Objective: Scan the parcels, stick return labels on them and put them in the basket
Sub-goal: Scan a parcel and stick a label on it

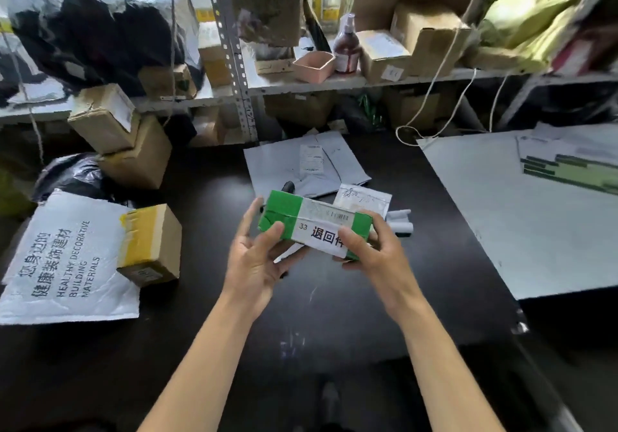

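A small green box point(284, 212) is held above the dark table point(207, 314) between both hands. A white return label point(319, 236) with the number 33 and red-black characters lies across its near face, under a barcode strip. My left hand point(255, 261) supports the box's left end, thumb on the near face, fingers spread. My right hand point(371, 251) grips the right end, with its thumb pressing on the label. No basket is in view.
A grey mailer bag point(284, 167) and a small white packet point(363, 197) lie behind the box. At left sit a white printed bag point(67, 257), a yellow-taped carton point(152, 244) and stacked cartons point(120, 137). A grey sheet point(518, 217) covers the right side. Cluttered shelves stand behind.
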The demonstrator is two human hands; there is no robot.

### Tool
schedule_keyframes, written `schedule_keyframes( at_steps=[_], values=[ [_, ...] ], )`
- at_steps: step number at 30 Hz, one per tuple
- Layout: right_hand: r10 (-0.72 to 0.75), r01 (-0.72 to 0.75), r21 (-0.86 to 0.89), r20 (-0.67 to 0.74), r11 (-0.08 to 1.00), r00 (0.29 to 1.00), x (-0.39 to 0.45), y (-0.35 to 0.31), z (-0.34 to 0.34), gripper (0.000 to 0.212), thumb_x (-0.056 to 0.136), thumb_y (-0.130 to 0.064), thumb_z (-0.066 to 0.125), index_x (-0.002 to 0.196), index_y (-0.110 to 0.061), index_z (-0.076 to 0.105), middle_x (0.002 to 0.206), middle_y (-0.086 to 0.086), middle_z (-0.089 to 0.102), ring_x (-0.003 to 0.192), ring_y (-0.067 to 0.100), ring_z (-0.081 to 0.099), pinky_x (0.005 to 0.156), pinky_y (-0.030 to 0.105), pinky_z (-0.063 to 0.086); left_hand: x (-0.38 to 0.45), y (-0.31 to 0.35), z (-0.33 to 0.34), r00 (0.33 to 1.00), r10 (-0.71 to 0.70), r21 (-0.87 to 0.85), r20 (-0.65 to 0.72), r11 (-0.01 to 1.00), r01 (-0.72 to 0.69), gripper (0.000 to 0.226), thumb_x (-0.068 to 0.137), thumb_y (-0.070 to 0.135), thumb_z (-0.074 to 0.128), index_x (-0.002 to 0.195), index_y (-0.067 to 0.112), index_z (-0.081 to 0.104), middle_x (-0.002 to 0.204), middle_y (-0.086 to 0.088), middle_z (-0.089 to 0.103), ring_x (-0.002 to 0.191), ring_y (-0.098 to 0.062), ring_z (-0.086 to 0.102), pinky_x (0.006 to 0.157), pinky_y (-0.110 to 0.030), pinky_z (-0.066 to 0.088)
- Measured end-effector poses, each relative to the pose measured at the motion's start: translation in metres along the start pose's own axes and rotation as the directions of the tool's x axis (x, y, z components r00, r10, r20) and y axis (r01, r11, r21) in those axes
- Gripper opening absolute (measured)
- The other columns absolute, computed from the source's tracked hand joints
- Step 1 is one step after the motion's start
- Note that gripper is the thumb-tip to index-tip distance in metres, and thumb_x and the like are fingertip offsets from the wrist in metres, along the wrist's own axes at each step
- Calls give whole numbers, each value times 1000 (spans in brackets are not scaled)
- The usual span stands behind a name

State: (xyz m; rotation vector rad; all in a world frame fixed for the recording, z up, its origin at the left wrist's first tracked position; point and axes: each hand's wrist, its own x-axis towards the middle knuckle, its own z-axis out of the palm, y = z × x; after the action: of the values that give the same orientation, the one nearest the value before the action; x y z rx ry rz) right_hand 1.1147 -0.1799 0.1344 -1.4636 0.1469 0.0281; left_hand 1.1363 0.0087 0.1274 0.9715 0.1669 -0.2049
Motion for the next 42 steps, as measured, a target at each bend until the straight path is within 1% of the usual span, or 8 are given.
schedule_keyframes(
  at_steps=[6, 11, 19, 25, 31, 36, 39, 42],
  values=[
    [-29, 31, 1, -297, 1000, 954, -81, 1, -66, 38, 86, -34, 73, 121, -26, 60, 110, 1, 74, 98, 22, 71, 73, 37, 61, -21, -48, 58, 963, -166, 74, 214, 985, 153, 60, 84, 8, 63, 143, 16, 51, 127, -18, 66, 105, -36, 68, 79, -42, 61],
    [-25, 47, 27, -543, 999, 839, -161, 6, -132, 48, 83, -40, 76, 126, -26, 59, 111, -1, 72, 99, 19, 70, 69, 29, 58, -55, -110, 123, 863, -328, 139, 384, 945, 297, 88, 65, 22, 89, 143, 14, 51, 128, -20, 66, 111, -38, 67, 80, -41, 60],
    [11, 25, 33, -793, 999, 609, -274, 28, -238, 50, 78, -44, 73, 124, -33, 58, 109, -7, 71, 97, 15, 71, 69, 35, 60, -125, -218, 222, 691, -520, 336, 502, 854, 398, 61, 85, 11, 65, 143, 19, 51, 125, -17, 68, 115, -37, 65, 87, -46, 59],
    [60, 4, 76, -821, 997, 568, -331, 39, -327, 50, 80, -44, 70, 126, -31, 56, 110, -7, 70, 93, 21, 72, 65, 24, 55, -170, -294, 292, 644, -576, 416, 503, 815, 404, 61, 87, 12, 64, 145, 19, 49, 126, -16, 68, 117, -36, 65, 90, -45, 58],
    [156, -76, 136, -828, 988, 538, -348, 74, -414, 56, 79, -47, 70, 131, -37, 53, 116, -7, 68, 98, 18, 71, 70, 33, 58, -180, -365, 342, 636, -639, 517, 433, 754, 406, 62, 83, 15, 65, 143, 23, 50, 121, -11, 71, 115, -31, 67, 91, -46, 57],
    [260, -264, 143, -833, 954, 489, -337, 148, -477, 68, 78, -60, 70, 140, -46, 46, 130, -11, 63, 116, 15, 63, 93, 43, 57, -138, -453, 351, 611, -725, 694, 319, 617, 370, 50, 92, 13, 63, 140, 26, 54, 119, -5, 72, 115, -24, 67, 96, -45, 53],
    [315, -357, 154, -836, 921, 450, -321, 221, -512, 65, 88, -43, 71, 147, -35, 44, 135, -13, 56, 123, 7, 53, 104, 26, 43, -101, -537, 336, 587, -765, 795, 266, 519, 315, 46, 96, 9, 62, 138, 25, 56, 121, -1, 72, 114, -18, 68, 97, -40, 52],
    [387, -428, 213, -843, 878, 375, -305, 313, -539, 62, 93, -33, 68, 149, -23, 43, 133, -9, 55, 119, 6, 52, 87, 9, 41, -68, -631, 305, 561, -803, 860, 199, 418, 292, 43, 96, 5, 62, 133, 27, 59, 113, 4, 74, 106, -11, 69, 87, -30, 55]
  ],
)
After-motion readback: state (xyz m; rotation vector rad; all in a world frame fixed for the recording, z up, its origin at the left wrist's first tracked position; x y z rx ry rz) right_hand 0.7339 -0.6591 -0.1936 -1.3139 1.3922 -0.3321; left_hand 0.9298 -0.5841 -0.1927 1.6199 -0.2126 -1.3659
